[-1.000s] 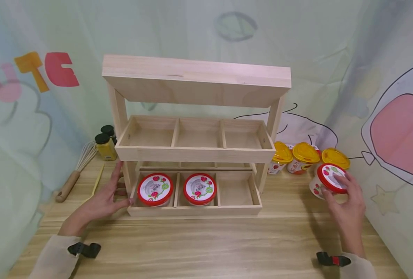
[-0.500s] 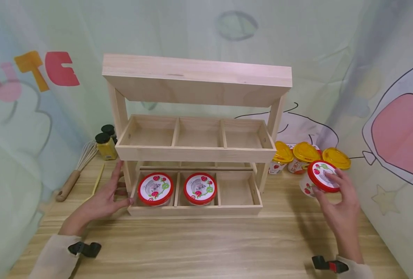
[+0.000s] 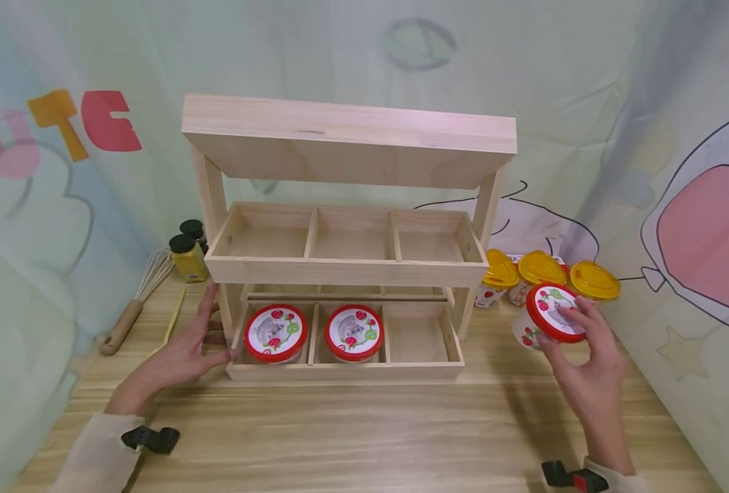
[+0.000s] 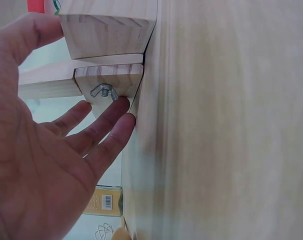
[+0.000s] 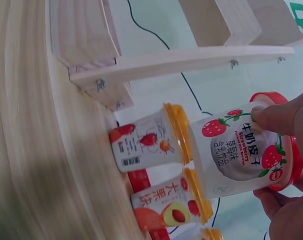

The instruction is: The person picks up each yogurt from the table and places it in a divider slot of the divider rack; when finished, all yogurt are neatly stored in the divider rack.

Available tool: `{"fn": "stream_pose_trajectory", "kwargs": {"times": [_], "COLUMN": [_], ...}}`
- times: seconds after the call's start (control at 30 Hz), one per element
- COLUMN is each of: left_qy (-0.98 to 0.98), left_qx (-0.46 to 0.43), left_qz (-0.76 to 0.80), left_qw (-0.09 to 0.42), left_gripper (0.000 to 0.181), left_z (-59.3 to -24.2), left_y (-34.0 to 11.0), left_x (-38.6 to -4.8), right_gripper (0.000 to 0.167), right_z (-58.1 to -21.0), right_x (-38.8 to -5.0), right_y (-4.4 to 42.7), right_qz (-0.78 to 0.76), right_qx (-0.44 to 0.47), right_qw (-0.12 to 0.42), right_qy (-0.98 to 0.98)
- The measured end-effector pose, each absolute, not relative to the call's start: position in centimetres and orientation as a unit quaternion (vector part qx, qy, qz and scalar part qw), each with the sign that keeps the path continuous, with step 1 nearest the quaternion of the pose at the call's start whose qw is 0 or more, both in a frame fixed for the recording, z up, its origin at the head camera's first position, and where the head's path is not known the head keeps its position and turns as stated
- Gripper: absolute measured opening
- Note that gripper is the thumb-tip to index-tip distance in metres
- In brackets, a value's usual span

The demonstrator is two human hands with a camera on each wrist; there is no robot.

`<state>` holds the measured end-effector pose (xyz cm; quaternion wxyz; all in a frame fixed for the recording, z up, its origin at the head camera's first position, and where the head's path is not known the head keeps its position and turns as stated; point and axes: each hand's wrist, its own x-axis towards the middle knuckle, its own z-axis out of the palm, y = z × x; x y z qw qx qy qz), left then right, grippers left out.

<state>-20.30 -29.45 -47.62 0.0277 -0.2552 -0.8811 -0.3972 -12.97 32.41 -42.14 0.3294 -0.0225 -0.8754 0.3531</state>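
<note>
My right hand (image 3: 592,370) grips a red-lidded strawberry cup (image 3: 552,316) above the table, right of the wooden shelf (image 3: 346,272). The right wrist view shows the thumb and fingers around the cup (image 5: 241,150), which is tilted. At the shelf's lower left end, my left hand (image 3: 176,352) rests with fingers spread; in the left wrist view its fingertips touch the wood beside a wing nut (image 4: 104,91). Two more red-lidded cups sit in the lower tray, one (image 3: 275,333) in the left compartment and one (image 3: 354,333) in the middle. The lower right compartment (image 3: 416,333) holds nothing.
Three yellow-lidded cups (image 3: 539,268) stand in a row right of the shelf, by the curtain. On the left are a whisk (image 3: 122,327), a thin yellow stick (image 3: 173,318) and two black-lidded jars (image 3: 188,260). The upper tray (image 3: 346,272) has three bare compartments.
My right hand has moved left with the red-lidded cup, from beside the rightmost yellow-lidded cup toward the shelf. The left hand has stayed at the shelf's end.
</note>
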Motion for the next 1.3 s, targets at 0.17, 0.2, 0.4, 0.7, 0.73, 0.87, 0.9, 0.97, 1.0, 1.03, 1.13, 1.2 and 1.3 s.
{"fn": "stream_pose_trajectory", "kwargs": {"times": [0.17,0.2,0.4,0.7,0.73,0.87,0.9,0.97,1.0,1.03,1.13,1.2,1.3], "left_qy": [-0.883,-0.882,-0.878,-0.878,-0.878,-0.876,-0.877,-0.876,-0.876,-0.877,-0.879,-0.881,-0.881], "left_qx": [-0.255,-0.256,-0.265,-0.269,-0.27,-0.274,-0.273,-0.274,-0.273,-0.272,-0.267,-0.264,-0.263], "left_qz": [-0.394,-0.394,-0.397,-0.395,-0.394,-0.394,-0.393,-0.394,-0.394,-0.394,-0.392,-0.391,-0.39], "left_qw": [0.028,0.029,0.035,0.04,0.041,0.045,0.045,0.045,0.045,0.044,0.04,0.037,0.036], "left_gripper": [0.141,0.141,0.14,0.14,0.14,0.14,0.14,0.14,0.14,0.14,0.14,0.14,0.14], "left_z": [-47.7,-47.7,-47.8,-47.9,-47.9,-47.9,-47.8,-47.8,-47.8,-47.8,-47.8,-47.7,-47.7], "left_y": [-29.5,-29.5,-29.5,-29.5,-29.5,-29.5,-29.5,-29.5,-29.5,-29.5,-29.5,-29.5,-29.4], "left_x": [-20.4,-20.4,-20.4,-20.5,-20.5,-20.4,-20.4,-20.3,-20.4,-20.3,-20.3,-20.3,-20.3], "right_gripper": [0.062,0.062,0.062,0.059,0.059,0.059,0.059,0.059,0.059,0.059,0.06,0.06,0.061], "right_z": [-41.9,-41.8,-41.5,-41.5,-41.6,-41.8,-41.8,-41.9,-41.9,-41.9,-41.9,-41.9,-42.0], "right_x": [-12.7,-12.7,-12.4,-12.2,-12.2,-12.1,-12.1,-12.2,-12.2,-12.2,-12.2,-12.3,-12.3], "right_y": [31.5,31.3,30.2,28.9,28.7,28.2,28.1,27.8,27.7,27.6,27.2,26.9,26.4], "right_qz": [0.355,0.355,0.372,0.389,0.389,0.392,0.392,0.393,0.394,0.395,0.401,0.405,0.406], "right_qx": [-0.012,-0.008,0.02,0.058,0.06,0.067,0.067,0.067,0.068,0.069,0.076,0.081,0.09], "right_qw": [0.327,0.326,0.323,0.32,0.317,0.303,0.299,0.292,0.29,0.287,0.279,0.274,0.268], "right_qy": [-0.876,-0.876,-0.87,-0.862,-0.863,-0.866,-0.867,-0.869,-0.869,-0.87,-0.869,-0.869,-0.869]}}
